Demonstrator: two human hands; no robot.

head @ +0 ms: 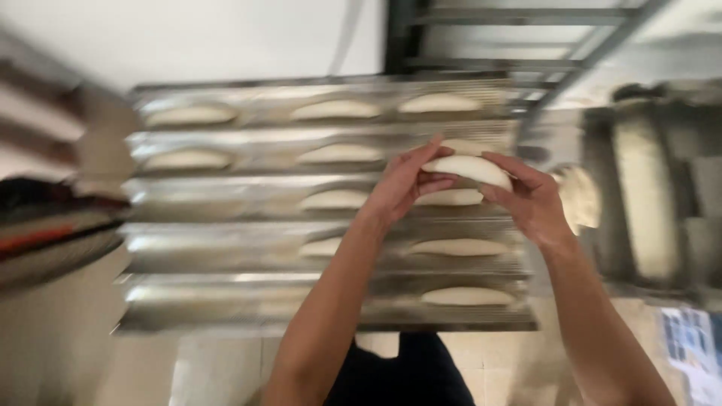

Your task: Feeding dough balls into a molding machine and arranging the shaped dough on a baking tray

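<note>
Both hands are up over the tray, sharing one pale, smooth, elongated piece of raw dough point(468, 170). The left hand point(406, 186) curls around its left end, fingers partly closed with the thumb on top; the right hand point(526, 197) pinches its right end, fingers bent over the far edge. The piece hangs in the air at about two o'clock over the corrugated, shiny metal baking tray point(226, 256), whose long channels run side to side. Similar soft oval dough pieces point(340, 110) lie in those channels, mostly toward twelve and three o'clock. At three o'clock a blurred grey machine with a pale belt point(645, 199) stands beside the tray; at five o'clock lies a blue-and-white printed sheet point(688, 342), too blurred to make out.
</note>
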